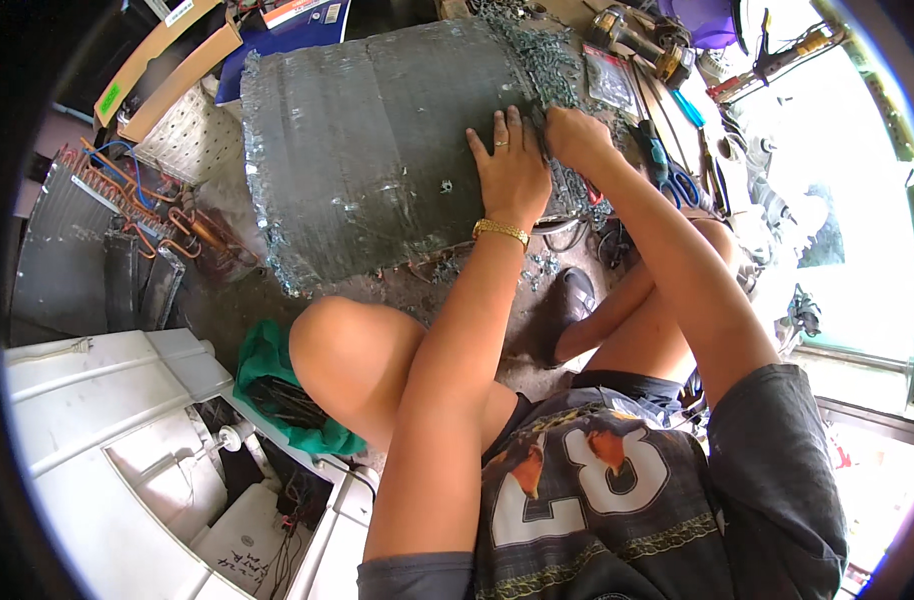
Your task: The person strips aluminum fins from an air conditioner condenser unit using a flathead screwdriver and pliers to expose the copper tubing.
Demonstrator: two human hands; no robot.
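A large dark grey finned coil block (377, 140), like one from an air conditioner, lies in front of my knees. Its left and right edges are ragged. My left hand (515, 178) rests on its top near the right edge, fingers stretched out and slightly spread. Right beside it, my right hand (577, 138) is closed at the torn edge. A dark strip shows by its fingertips, but what the fingers grip is mostly hidden. Crumpled shreds of fin metal (545, 60) are heaped along the far right edge of the block.
To the right lie a power drill (622, 35), blue-handled scissors (681, 186) and a clear plastic bag (611, 78). At left are bent copper tubes (192, 225) and a cardboard box (177, 95). A green bag (262, 365) and a white appliance casing (87, 410) are near my left knee.
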